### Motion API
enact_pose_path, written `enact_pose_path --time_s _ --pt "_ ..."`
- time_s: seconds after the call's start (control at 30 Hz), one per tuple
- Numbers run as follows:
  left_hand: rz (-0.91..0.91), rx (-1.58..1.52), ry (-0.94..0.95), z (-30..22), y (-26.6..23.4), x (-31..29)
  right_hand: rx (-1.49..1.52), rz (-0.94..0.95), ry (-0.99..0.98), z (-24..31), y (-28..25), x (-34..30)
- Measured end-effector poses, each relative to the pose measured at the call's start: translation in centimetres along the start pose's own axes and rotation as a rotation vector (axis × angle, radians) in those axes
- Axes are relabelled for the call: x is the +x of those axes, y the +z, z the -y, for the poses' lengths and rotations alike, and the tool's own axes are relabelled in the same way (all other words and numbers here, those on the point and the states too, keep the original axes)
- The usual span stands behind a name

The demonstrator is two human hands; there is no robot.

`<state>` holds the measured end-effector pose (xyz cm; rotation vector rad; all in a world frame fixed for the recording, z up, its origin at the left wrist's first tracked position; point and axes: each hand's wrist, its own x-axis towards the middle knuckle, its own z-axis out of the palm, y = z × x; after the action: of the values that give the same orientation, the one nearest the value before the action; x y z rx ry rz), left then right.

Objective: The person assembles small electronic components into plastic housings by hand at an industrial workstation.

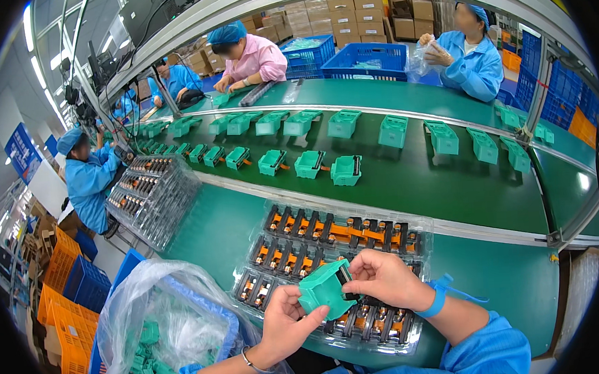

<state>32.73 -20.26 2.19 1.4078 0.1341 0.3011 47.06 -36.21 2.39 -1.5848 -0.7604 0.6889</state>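
My left hand [286, 321] grips a teal plastic housing [322, 289] from below and the left. At the housing's right side my right hand [382, 275] pinches a small black part [347, 276] with its fingertips. Both hands hover over a clear plastic tray [421, 238] that holds rows of black and orange components. A blue wrist strap [433, 300] circles my right wrist.
A green conveyor belt [448, 186] carries several teal housings [347, 170] past me. A bag of teal housings [155, 343] sits in a blue crate at lower left. A stack of clear trays [152, 192] stands to the left. Other workers in blue and pink sit around the line.
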Motion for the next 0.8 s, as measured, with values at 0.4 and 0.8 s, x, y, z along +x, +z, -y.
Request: enact_pose_path --time_s 0.4,0.8 --pt "0.053 0.110 0.044 -2.6 -3.0 -2.6 -0.184 -0.583 -0.269 -1.5 -10.1 5.9" --pt "-0.998 0.947 -0.492 -2.8 -31.3 -27.1 0.000 -0.601 0.347 -12.8 -24.5 19.3"
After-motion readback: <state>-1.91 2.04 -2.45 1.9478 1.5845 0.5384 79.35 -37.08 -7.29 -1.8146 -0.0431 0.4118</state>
